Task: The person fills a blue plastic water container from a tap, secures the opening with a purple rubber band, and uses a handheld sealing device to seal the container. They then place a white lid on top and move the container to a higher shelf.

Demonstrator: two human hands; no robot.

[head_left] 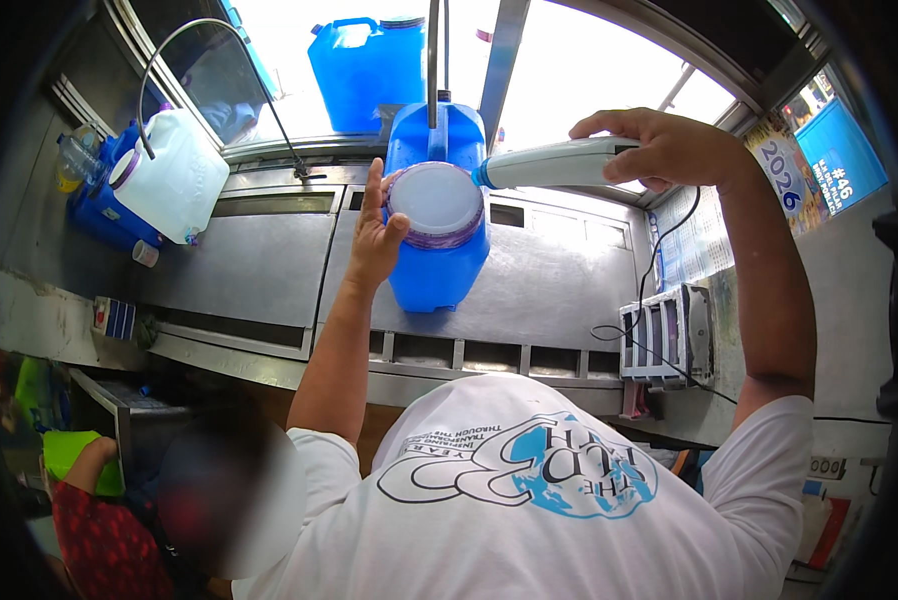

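Observation:
A blue plastic water jug (437,275) stands upright on the steel counter in front of me, under a thin metal spout. Its wide whitish cap (436,198) has a purple band around the rim. My left hand (374,235) is at the cap's left side, fingers stretched and thumb apart, the thumb at the rim. From the right, my right hand (659,148) grips a pale grey heat gun (554,165). Its blue nozzle points at the band and is right beside it. A black cord hangs from the tool's rear.
A white jug (174,175) stands at the left beside blue ones, with a small cup (145,253) near it. Another blue jug (369,75) is behind the window frame. A grey rack (666,335) sits right. At lower left, another person's red sleeve (109,540) shows beside a green container.

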